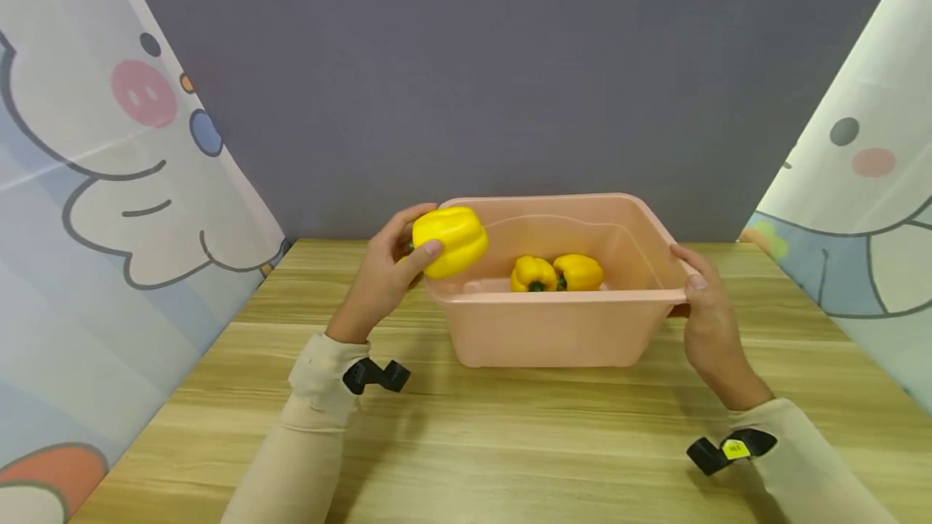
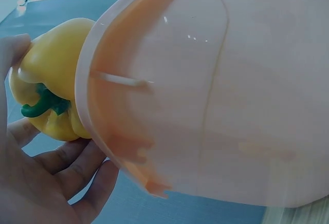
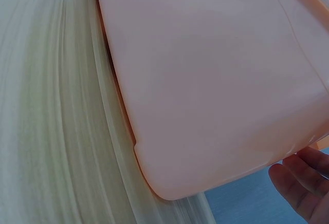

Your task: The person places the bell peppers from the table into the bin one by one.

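Note:
In the head view, a pink plastic bin [image 1: 546, 330] stands on the wooden table with two yellow bell peppers inside, one on the left [image 1: 533, 274] and one on the right [image 1: 579, 272]. My left hand [image 1: 393, 265] grips another yellow bell pepper [image 1: 453, 241] at the bin's left rim, thumb across its near side. The left wrist view shows this pepper's green stem [image 2: 46, 103] beside the outside of the rim. At the opposite end, my right hand [image 1: 709, 314] holds the bin's right rim, thumb on top and fingers beneath.
The wooden table [image 1: 539, 435] extends in front of the bin and to both sides. A plain grey wall [image 1: 510, 71] rises close behind it. Panels printed with cartoon animals flank the table at left [image 1: 95, 209] and right [image 1: 866, 209].

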### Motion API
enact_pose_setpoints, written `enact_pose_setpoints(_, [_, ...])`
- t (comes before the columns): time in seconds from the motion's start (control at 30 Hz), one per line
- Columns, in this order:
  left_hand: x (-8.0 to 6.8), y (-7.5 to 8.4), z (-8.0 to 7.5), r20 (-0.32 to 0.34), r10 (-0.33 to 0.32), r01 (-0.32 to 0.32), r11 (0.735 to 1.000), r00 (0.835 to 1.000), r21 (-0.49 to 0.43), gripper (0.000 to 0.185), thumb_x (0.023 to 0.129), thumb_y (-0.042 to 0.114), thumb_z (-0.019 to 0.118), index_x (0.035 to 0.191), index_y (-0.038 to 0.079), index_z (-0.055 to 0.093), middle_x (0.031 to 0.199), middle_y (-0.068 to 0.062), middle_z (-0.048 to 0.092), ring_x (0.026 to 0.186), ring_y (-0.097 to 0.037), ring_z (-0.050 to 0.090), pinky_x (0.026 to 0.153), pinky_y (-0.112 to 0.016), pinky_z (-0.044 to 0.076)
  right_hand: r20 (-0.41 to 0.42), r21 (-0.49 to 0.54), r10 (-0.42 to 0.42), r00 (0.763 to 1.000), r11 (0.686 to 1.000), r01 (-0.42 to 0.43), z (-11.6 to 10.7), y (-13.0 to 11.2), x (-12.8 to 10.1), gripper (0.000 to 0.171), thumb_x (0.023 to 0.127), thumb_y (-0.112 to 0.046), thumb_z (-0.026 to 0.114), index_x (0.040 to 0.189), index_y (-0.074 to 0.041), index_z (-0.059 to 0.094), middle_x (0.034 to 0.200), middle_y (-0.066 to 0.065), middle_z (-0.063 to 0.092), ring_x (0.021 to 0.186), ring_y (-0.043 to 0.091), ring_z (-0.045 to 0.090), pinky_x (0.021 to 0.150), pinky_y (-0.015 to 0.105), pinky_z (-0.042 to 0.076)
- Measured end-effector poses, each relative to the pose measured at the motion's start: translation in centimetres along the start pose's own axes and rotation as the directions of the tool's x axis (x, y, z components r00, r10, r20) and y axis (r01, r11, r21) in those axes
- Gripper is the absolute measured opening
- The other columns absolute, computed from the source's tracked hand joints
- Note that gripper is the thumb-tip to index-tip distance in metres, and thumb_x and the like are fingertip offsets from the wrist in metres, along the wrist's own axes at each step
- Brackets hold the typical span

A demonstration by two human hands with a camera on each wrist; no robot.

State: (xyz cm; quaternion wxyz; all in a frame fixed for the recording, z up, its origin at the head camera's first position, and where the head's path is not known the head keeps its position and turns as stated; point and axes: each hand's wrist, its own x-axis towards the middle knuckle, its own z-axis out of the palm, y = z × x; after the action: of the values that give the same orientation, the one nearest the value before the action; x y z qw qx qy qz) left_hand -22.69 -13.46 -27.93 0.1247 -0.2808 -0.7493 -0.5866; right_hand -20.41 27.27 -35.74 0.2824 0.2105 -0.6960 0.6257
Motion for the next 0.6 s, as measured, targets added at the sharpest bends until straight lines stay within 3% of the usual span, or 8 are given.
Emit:
enact_pose_setpoints(0.27, [0.2,0.2,0.0,0.014,-0.003,0.003,1.0,1.0,0.017,0.056,0.098,0.035,0.064,0.147,0.016,0.047,0.119,-0.012,0.063,0.066,-0.027,0.05,0.053,-0.026,0.041,-0.003,-0.092,0.014,1.0,0.996,-0.014,0.1,-0.3,-0.1,0.045,0.11,-0.02,0.03,0.148,-0.001,0.045,0.126,0.003,0.052,0.077,0.008,0.056,0.064,0.017,0.048])
enact_pose_setpoints(0.47, [0.5,0.4,-0.2,0.044,-0.039,0.038,0.999,0.998,0.02,0.051,0.099,0.035,0.064,0.146,0.024,0.048,0.121,-0.008,0.063,0.056,-0.025,0.042,0.046,-0.026,0.037,-0.002,-0.081,0.005,1.0,0.997,-0.005,-0.1,-0.1,-0.1,0.044,0.109,-0.018,0.03,0.147,-0.006,0.048,0.125,0.0,0.052,0.077,0.007,0.056,0.063,0.017,0.047])
enact_pose_setpoints(0.6, [1.1,0.4,-0.2,0.067,-0.052,0.049,0.998,0.996,0.044,0.05,0.098,0.037,0.065,0.145,0.028,0.05,0.123,-0.006,0.063,0.064,-0.025,0.053,0.05,-0.028,0.042,0.002,-0.092,0.006,1.0,0.996,-0.006,-0.1,-0.1,-0.1,0.044,0.11,-0.018,0.029,0.148,-0.004,0.047,0.127,0.0,0.052,0.078,0.007,0.056,0.064,0.017,0.048])
